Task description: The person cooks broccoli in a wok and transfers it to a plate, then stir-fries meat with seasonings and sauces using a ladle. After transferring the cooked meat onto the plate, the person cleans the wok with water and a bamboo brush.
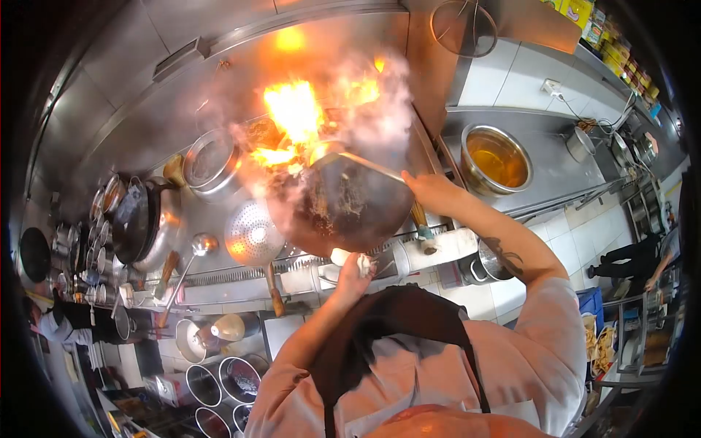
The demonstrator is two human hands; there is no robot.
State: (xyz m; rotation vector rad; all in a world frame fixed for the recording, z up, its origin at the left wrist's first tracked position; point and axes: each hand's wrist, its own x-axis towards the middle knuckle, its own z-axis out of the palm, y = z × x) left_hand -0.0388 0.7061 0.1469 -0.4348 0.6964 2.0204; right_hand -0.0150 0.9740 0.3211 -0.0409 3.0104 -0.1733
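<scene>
A large dark wok point(350, 212) sits tilted on the stove, with flames point(294, 113) and smoke rising at its far left side. My left hand point(355, 271) is closed around a white cloth point(343, 257) at the wok's near edge. My right hand point(425, 191) grips the handle end of a long metal ladle point(372, 166), whose head reaches over the wok beside the fire. Food inside the wok is blurred by smoke. A perforated strainer point(253, 232) with a wooden handle lies left of the wok.
A metal pot of yellow liquid point(499, 159) stands at the right. On the left are a metal bowl point(209, 162), another ladle point(204, 245) and stacked dark pans point(133, 223). Several metal containers point(239, 378) stand at the lower left. Another person point(628, 257) is at the far right.
</scene>
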